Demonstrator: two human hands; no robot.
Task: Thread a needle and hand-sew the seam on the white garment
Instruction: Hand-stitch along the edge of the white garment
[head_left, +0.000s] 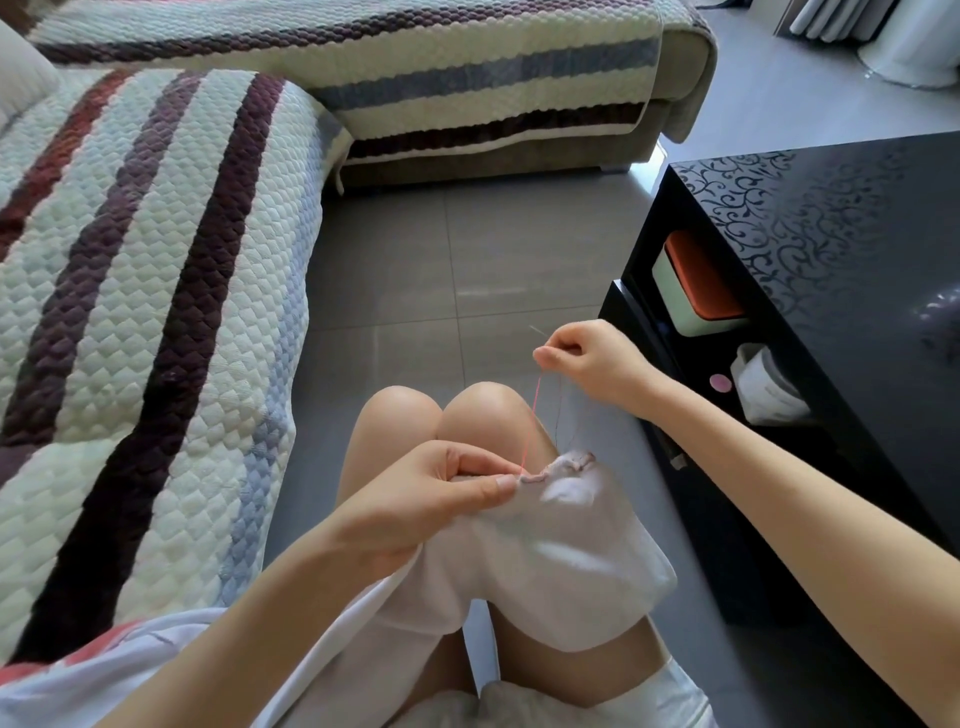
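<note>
Needle (535, 329) barely visible

Your right hand (587, 358) pinches it, a thin sliver hard to make out; pink thread (533, 410) runs down to the garment (545, 561) over your knees (441, 415). Your left hand (431, 499) pinches its puckered seam edge. Striped sofa (130, 312) lies left, black table (831, 234) right, grey floor (441, 260) between.

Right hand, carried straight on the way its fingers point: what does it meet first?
Nothing close: the right hand, pinching the needle, points over bare floor. The striped sofa cover looks first in line, though depth is unclear.
</note>
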